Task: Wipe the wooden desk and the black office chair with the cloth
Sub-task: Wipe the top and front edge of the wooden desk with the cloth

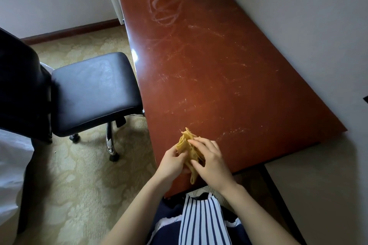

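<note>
The reddish wooden desk [219,69] runs from its near corner up to the far wall, its top streaked with pale smear marks and scratches. Over the near left corner both hands hold a crumpled yellow cloth [189,149]. My left hand [173,162] grips the cloth's left side with curled fingers. My right hand [211,160] lies over its right side, fingers curled into the folds. The black office chair [93,89] stands left of the desk, seat toward the desk, its backrest at the left edge of the view.
A wall runs close along the desk's right side. Patterned beige carpet [79,175] covers the floor around the chair's wheeled base. White bedding [10,165] lies at the left edge. A curtain and white frame stand behind the desk's far end.
</note>
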`<state>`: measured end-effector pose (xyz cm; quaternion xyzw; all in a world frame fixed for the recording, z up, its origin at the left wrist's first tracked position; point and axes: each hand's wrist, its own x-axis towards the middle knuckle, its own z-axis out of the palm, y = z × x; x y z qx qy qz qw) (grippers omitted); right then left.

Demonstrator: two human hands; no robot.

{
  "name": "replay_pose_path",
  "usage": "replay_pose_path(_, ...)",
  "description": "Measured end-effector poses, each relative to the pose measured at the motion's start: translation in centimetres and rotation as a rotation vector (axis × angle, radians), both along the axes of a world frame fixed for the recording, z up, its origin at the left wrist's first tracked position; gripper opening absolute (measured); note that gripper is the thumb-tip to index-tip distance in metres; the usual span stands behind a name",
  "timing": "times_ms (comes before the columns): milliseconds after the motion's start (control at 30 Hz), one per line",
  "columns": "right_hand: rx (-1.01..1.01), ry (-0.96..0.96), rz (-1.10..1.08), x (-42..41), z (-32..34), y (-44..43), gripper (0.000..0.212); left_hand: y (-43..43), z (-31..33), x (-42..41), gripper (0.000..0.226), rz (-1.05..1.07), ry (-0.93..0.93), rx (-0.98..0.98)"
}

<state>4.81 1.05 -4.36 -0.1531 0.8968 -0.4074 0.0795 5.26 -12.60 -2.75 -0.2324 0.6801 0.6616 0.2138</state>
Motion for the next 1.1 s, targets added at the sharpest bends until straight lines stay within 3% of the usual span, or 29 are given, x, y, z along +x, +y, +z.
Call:
replay_pose_path(233,0.017,0.05,0.137,0.6,-0.9,-0.8,0.054,-1.2,-1.0,0.5,0.018,0.088,-0.082,-0.076)
replay_pose_path(400,0.353,0.13,0.264,0.3,-2.3,-1.9,0.063,-3.2,-1.3,0.8,0.022,0.144,-0.045,-0.292)
replay_pose_path(533,0.516,0.226,0.305,0.4,-3.0,-2.9,0.055,-4.3,-1.6,1.2,0.027,0.114,0.074,-0.535)
replay_pose_path(667,0.379,0.418,0.287,0.0,-3.8,-1.9,0.04,-4.7,-1.9,1.6,0.044,0.02,0.127,-0.694)
replay_pose_path(767,0.347,0.469,0.3,-0.5,-4.2,0.3,0.046,-5.0,-2.2,2.1,0.066,-0.116,0.118,-0.725)
replay_pose_path(933,0.419,0.482,0.16,-2.8,-4.3,5.8,0.057,-5.4,-2.9,2.5,0.093,-0.272,0.089,-0.663)
replay_pose_path(1100,0.535,0.342,-0.085,-6.8,-4.0,11.9,0.047,-5.2,-3.2,2.7,0.109,-0.441,0.05,-0.674)
